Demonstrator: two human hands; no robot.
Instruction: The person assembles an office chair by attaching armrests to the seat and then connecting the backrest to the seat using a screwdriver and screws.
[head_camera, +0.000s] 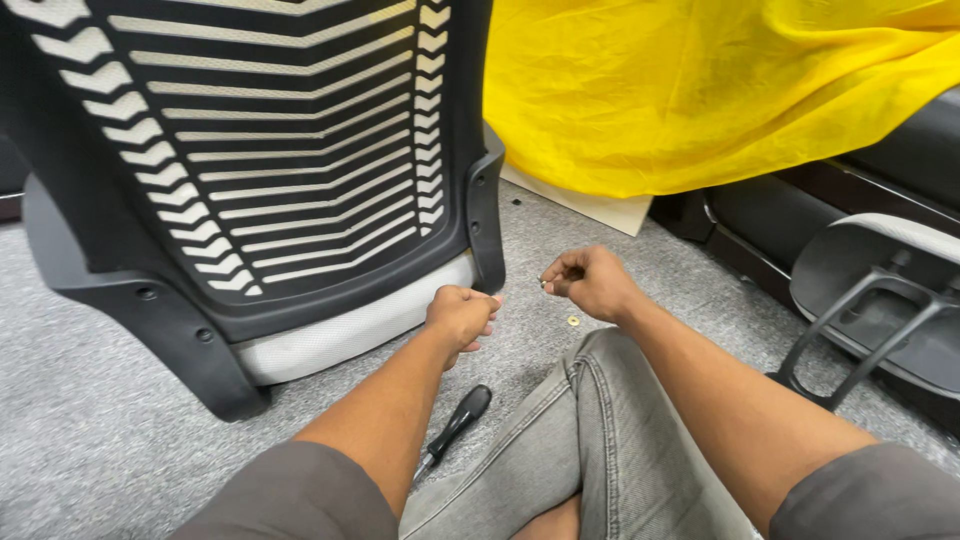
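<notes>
Head view: right hand (592, 282) pinching small screw (543, 284); left hand (460, 316) fisted beside chair back (300, 150).

Two chair backs (250, 150), one screwdriver (455, 420), one washer (573, 321)

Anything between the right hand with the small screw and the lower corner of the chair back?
Nothing visible. The right hand pinches a small screw; only bare carpet lies between it and the chair back. The left hand sits lower, aside.

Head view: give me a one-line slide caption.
Seated on grey carpet, left hand at the chair back, right hand pinching a small screw, screwdriver lying below.
</notes>
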